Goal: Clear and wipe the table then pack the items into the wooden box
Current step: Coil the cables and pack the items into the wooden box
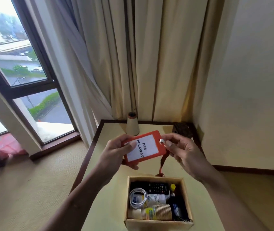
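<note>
Over wooden box [156, 178], left hand [116, 153], right hand [182, 152] pinching badge [145, 148] ends

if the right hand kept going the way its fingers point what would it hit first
The orange plastic badge holder, whose clip end the right hand pinches; beyond it, probably the left hand.

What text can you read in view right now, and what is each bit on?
"PAS PELAWAT": white insert of the orange badge holder.
White packet in the wooden box: print too small to read.
Yellow label on the paper cup stack: blurred.
Black keypad: key markings unreadable.
</note>
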`<state>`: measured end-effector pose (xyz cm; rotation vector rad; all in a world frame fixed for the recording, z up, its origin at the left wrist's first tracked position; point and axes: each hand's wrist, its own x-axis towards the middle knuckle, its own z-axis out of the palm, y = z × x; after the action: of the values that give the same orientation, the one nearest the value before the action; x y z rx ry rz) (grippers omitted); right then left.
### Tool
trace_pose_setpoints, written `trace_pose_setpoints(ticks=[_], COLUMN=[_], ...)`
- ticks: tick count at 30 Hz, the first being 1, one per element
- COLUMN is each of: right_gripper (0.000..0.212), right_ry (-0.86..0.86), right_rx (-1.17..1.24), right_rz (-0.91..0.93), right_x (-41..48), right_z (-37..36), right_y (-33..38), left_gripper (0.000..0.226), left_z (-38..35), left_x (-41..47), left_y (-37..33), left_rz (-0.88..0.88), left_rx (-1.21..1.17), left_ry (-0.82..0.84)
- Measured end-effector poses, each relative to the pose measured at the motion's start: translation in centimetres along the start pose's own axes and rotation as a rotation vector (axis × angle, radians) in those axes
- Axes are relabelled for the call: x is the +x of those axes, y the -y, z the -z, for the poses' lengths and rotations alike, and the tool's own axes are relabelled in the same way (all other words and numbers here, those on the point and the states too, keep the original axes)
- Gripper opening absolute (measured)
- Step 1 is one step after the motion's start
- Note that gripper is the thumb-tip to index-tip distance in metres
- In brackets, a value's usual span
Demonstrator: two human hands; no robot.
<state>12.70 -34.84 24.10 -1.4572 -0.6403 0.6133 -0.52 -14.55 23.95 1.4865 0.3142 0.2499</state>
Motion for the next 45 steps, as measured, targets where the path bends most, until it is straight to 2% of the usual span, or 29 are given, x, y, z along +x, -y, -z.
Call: trace_pose_setpoints(ticks=[3,6,9,11,12,13,16,17,19,22,25,28,31,33,35,36,38,40,42,44,45], right_gripper=[0.018,0.018,0.018,0.017,0.019,0.022,0.018,0.017,0.018,0.024,0.010,0.001,0.012,0.032,0.044,0.044,0.026,0.014,0.011,0.009,0.010], right_ry=[-0.074,-0.256,-0.416,-0.405,-0.384,-0.360,-0.248,-0.177,-0.019,0.118,0.175,0.114,0.000,-0.136,-0.245,-0.269,-0.250,-0.197,-0.092,0.067,0.127], right_rx=[0.158,0.154,-0.016,-0.293,-0.433,-0.536,-0.748,-0.828,-0.997,-1.120,-0.860,-0.563,-0.179,-0.005,-0.048,-0.124,-0.261,-0.395,-0.540,-0.653,-0.679], right_rz=[0.070,0.190,0.320,0.427,0.462,0.463,0.378,0.353,0.320,0.306,0.275,0.317,0.363,0.327,0.290,0.279,0.286,0.275,0.211,0.137,0.123], right_x=[-0.4,-0.7,-0.5,-0.3,-0.2,-0.2,-0.5,-0.7,-0.9,-1.0,-1.1,-1.1,-1.2,-1.4,-1.7,-2.0,-2.5,-2.9,-3.2,-3.4,-3.4], right_z=[-0.7,-2.4,-4.6,-5.7,-5.9,-5.9,-4.8,-4.2,-3.0,-1.6,-0.3,0.3,-0.4,-1.4,-2.8,-3.5,-4.2,-3.8,-2.9,-2.1,-1.7], right_y=[0.3,0.3,-0.2,-0.9,-1.3,-1.3,-0.4,0.2,1.5,3.1,4.3,5.1,4.9,4.2,3.3,2.8,1.8,1.1,1.4,2.5,3.1], left_gripper=[0.026,0.031,0.033,0.029,0.025,0.019,0.011,0.013,0.019,0.019,0.017,0.016,0.020,0.020,0.022,0.022,0.015,0.009,0.011,0.017,0.018], left_z=[-0.1,-0.4,-1.7,-2.5,-2.7,-2.7,-2.0,-1.6,-0.8,0.0,0.1,0.6,1.1,0.4,-0.9,-1.6,-2.2,-2.0,-1.2,-0.3,0.0], left_x=[-0.6,-1.0,-1.1,-0.8,-0.4,0.0,1.2,1.4,1.6,1.5,1.0,0.4,0.1,-0.3,-0.7,-0.6,-0.2,0.3,0.5,0.5,0.4], left_y=[-0.7,-1.9,-2.9,-3.6,-3.8,-3.9,-3.7,-3.6,-3.6,-3.9,-4.9,-6.1,-6.2,-5.7,-5.1,-4.7,-3.9,-3.3,-3.0,-3.3,-3.6], left_rz=[0.056,0.136,0.145,0.085,0.015,-0.094,-0.444,-0.507,-0.534,-0.418,-0.256,-0.159,-0.177,-0.172,-0.141,-0.154,-0.296,-0.475,-0.543,-0.435,-0.341], left_rx=[-0.106,-0.312,-0.473,-0.492,-0.406,-0.224,0.516,0.671,0.853,1.016,0.904,0.664,0.287,0.024,-0.177,-0.217,-0.050,0.369,0.749,0.951,0.960], left_ry=[0.063,0.177,0.168,0.109,0.041,-0.057,-0.299,-0.293,-0.173,0.086,0.320,0.529,0.638,0.583,0.398,0.278,0.020,-0.169,-0.141,0.041,0.165])
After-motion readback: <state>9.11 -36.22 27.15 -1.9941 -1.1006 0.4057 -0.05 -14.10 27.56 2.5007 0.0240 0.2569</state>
